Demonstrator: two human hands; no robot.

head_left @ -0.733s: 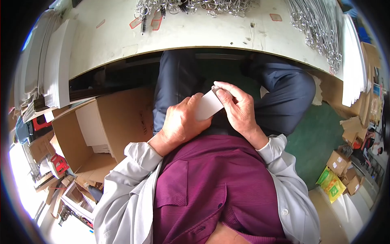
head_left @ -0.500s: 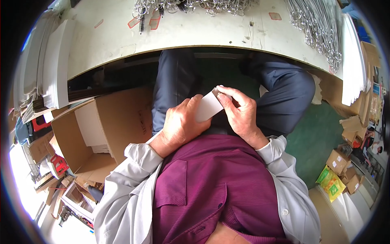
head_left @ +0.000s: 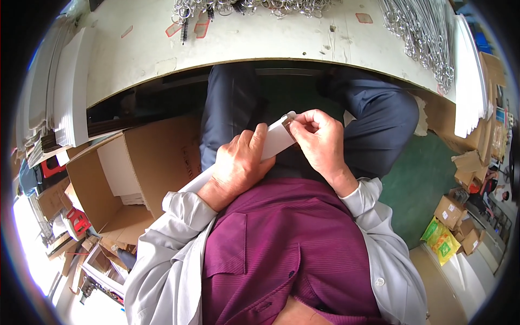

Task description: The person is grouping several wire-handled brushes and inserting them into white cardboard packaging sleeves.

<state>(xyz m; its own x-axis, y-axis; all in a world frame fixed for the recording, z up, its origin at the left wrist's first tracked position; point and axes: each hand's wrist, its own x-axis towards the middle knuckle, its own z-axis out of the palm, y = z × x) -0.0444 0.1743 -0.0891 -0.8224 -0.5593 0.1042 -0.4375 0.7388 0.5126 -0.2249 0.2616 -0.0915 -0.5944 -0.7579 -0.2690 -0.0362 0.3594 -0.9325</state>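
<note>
- Dark print [head_left: 190, 163] on the large cardboard box [head_left: 157, 149], too small to read.
- Red-edged labels [head_left: 364, 18] on the white tabletop [head_left: 260, 43], illegible.
- Lettering on the yellow-green bag [head_left: 441, 242], unclear.
- Small white labels on a carton [head_left: 449, 211], unreadable.

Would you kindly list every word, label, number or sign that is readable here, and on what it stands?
None reads clearly.
Open cardboard box: dark print, too blurred.
Yellow-green bag: print, too small.
Carton on the right: white labels, too small.
Held white piece: no print visible.

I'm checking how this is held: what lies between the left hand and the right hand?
In the head view, the end of a white box lies between the left hand and the right hand.
</note>
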